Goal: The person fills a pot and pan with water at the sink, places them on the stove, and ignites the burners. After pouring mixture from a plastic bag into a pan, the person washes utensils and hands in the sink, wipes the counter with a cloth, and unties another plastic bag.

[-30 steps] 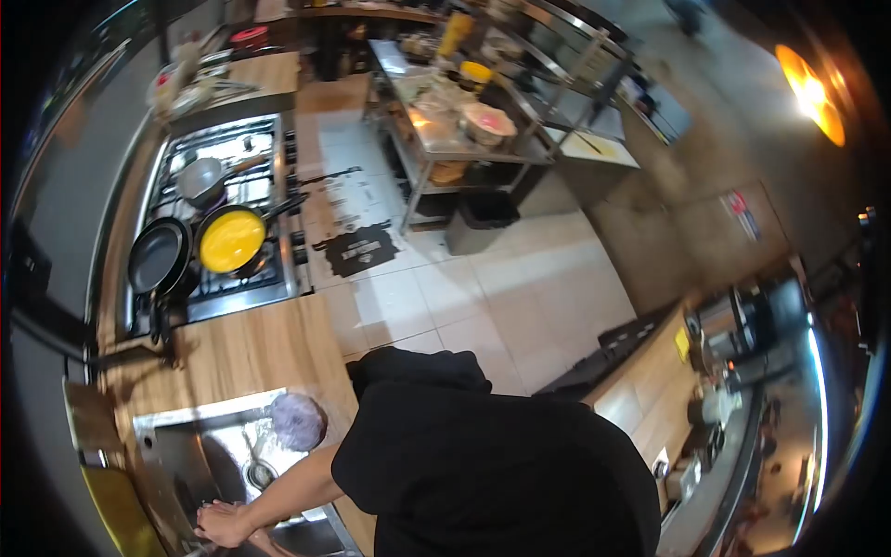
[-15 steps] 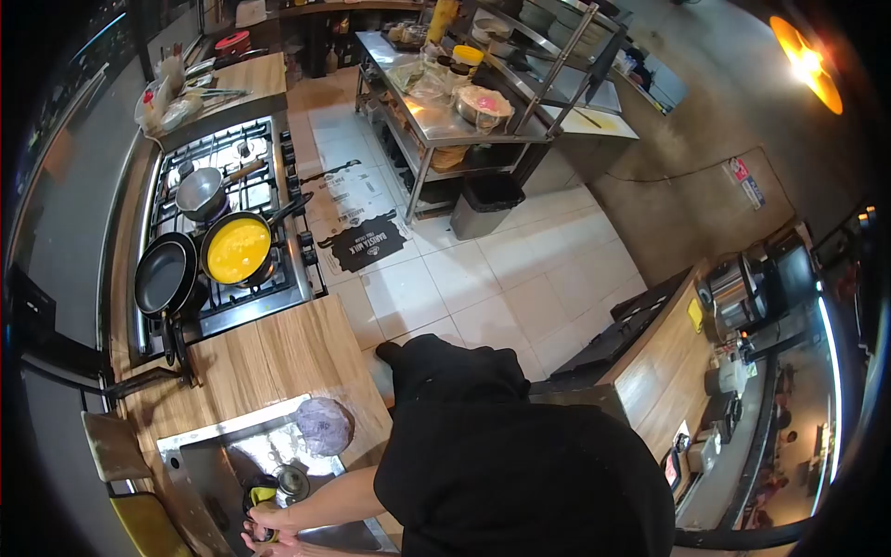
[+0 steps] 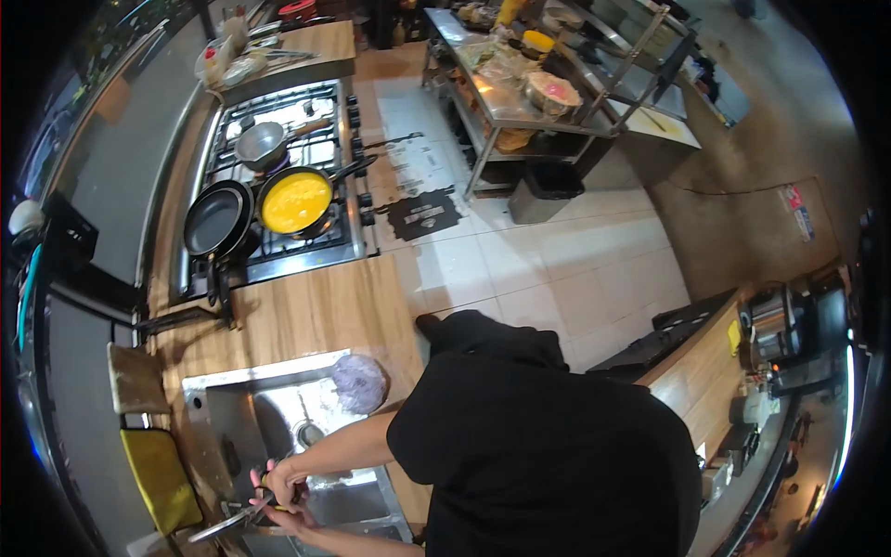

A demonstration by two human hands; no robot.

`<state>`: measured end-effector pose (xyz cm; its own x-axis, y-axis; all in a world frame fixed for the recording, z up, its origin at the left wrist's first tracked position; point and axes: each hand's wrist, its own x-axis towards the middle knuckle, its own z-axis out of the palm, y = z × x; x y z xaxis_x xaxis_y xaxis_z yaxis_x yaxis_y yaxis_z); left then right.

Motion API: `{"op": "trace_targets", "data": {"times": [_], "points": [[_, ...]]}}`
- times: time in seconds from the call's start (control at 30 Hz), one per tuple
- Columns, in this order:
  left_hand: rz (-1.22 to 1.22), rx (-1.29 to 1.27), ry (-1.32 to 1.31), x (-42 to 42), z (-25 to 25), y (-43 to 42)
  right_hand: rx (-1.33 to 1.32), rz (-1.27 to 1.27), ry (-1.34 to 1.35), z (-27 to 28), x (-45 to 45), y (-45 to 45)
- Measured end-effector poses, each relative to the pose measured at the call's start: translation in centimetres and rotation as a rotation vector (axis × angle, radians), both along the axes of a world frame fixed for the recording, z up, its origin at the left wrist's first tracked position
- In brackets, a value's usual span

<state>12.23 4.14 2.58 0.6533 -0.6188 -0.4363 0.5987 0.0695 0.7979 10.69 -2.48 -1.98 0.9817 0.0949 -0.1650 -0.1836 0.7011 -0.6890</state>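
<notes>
My right hand (image 3: 290, 485), the upper one, is closed round a small yellow-and-black item (image 3: 265, 480) over the near-left part of the steel sink (image 3: 209, 436). My left hand (image 3: 295, 523) is just below, its fingers closed against the same item. Fingers hide most of it, so I cannot tell its kind. From the hands a long, narrow grey metal piece (image 3: 221, 527) points down left; I cannot tell if it belongs to the item or is a faucet. A round purplish-grey item (image 3: 359, 383) rests on the sink's corner, by the drain (image 3: 308, 433).
On the stove (image 3: 306, 251) are a pan of yellow food (image 3: 297, 200), stacked black pans (image 3: 215, 221) and a small pot (image 3: 260, 146). A yellow board (image 3: 160, 478) stands behind the sink. A steel worktable (image 3: 510, 110) and a bin (image 3: 546, 193) are across the floor.
The view has shifted, so the surroundings appear further right and higher. My hands have lifted and turned the yellow-and-black item, which was near the drain. The long metal piece now shows.
</notes>
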Motion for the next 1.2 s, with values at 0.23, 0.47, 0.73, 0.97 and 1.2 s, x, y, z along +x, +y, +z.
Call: {"op": "trace_targets", "data": {"times": [0.23, 0.47, 0.73, 0.97, 1.2], "points": [[0.087, 0.039, -0.048, 1.6, -6.9, 0.1, 0.840, -0.522, 0.180, 0.9, 1.5, 1.6], [0.065, 0.067, -0.104, 2.3, -9.6, 0.2, 0.927, 0.143, -0.132, -8.8, 2.0, -1.4], [0.061, 0.201, -0.242, 3.5, -8.9, -1.1, 0.230, 0.261, 0.487, -1.9, -3.2, -4.2], [0.147, 0.281, -0.076, 3.4, -9.3, -0.9, -0.705, 0.131, 0.469, -3.1, -2.6, -2.4], [0.477, 0.104, -0.165, 3.7, -13.1, 1.0, -1.180, 0.000, 0.394, -2.7, -2.5, -0.9]]}}
